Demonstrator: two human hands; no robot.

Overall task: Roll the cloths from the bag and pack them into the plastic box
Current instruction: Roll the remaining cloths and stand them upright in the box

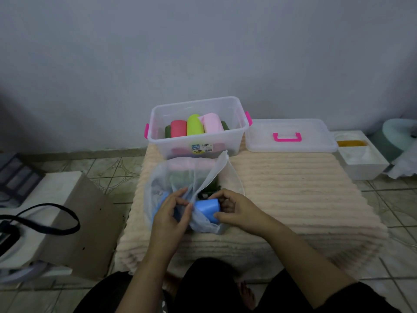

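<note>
Head view: the right hand (234, 210) grips the blue rolled cloth (207, 210); the left hand (169, 213) pinches the translucent bag (180, 175). The plastic box (198, 141) (four coloured rolls visible inside) stands beyond the bag.

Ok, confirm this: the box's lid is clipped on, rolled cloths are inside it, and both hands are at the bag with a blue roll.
One thing is wrong: the lid is not clipped on. The head view shows it lying on the mat right of the open box. The rest holds: rolled cloths sit inside, and the left hand and right hand are at the bag with the blue roll.
</note>
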